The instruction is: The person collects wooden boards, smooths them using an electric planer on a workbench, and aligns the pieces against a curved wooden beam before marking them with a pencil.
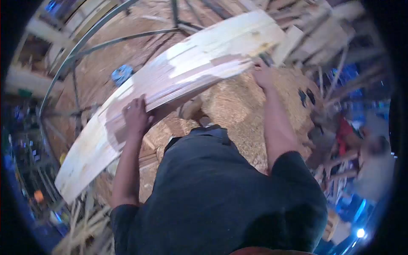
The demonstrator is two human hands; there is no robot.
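Observation:
A long, pale wooden plank (225,40) stretches diagonally in front of me, from the lower left to the upper right. Along its near side runs a narrower wooden board (191,83) with a layered-looking edge. My left hand (137,114) is on this narrower board toward its left part, fingers bent over the top. At its right end, my right hand (262,73) grips the corner. A small dark object (266,58) lies just beyond my right fingers; its kind is unclear. Shadows cover part of the wood.
A curved metal frame (70,63) stands beyond the plank, near a crumpled blue plastic bag (122,75). Sawdust (229,100) covers the ground below. Wood offcuts (323,36) are piled at upper right, more sticks (87,225) at lower left. A blurred person (374,157) is at right.

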